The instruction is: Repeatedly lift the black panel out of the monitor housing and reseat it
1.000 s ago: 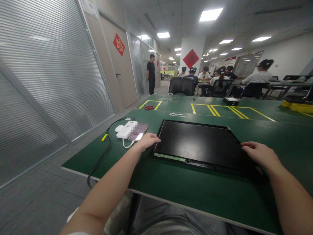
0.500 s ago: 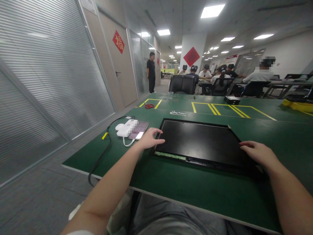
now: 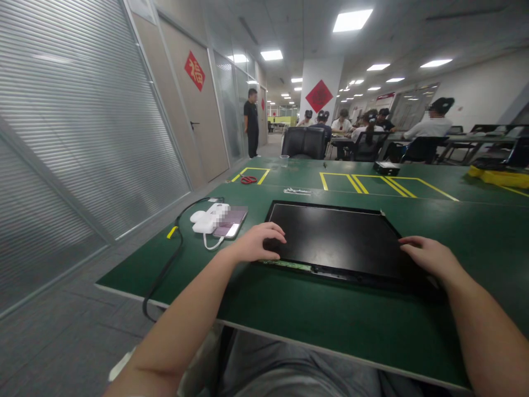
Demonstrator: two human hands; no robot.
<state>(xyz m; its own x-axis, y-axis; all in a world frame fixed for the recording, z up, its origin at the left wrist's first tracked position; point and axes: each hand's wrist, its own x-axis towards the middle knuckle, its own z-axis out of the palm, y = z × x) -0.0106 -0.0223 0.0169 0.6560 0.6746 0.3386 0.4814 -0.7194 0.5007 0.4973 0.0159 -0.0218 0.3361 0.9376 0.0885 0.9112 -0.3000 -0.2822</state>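
Note:
A flat black screen panel (image 3: 334,240) lies on the green table (image 3: 314,314) in front of me. My left hand (image 3: 258,243) rests on its near left corner, fingers spread and slightly curled over the panel surface. My right hand (image 3: 430,258) lies on the panel's right edge with the fingers stretched out flat. Neither hand holds anything.
Left of the panel lie a phone (image 3: 231,221), a white charger (image 3: 204,222) and a black cable (image 3: 169,259) running off the table edge. Red scissors (image 3: 248,180), a cup (image 3: 284,160) and yellow tape outlines sit farther back. Several people sit at distant tables; one person stands by the door.
My left hand has moved from the table beside the panel's left edge onto the panel's near left corner. My right hand has stayed on the right edge.

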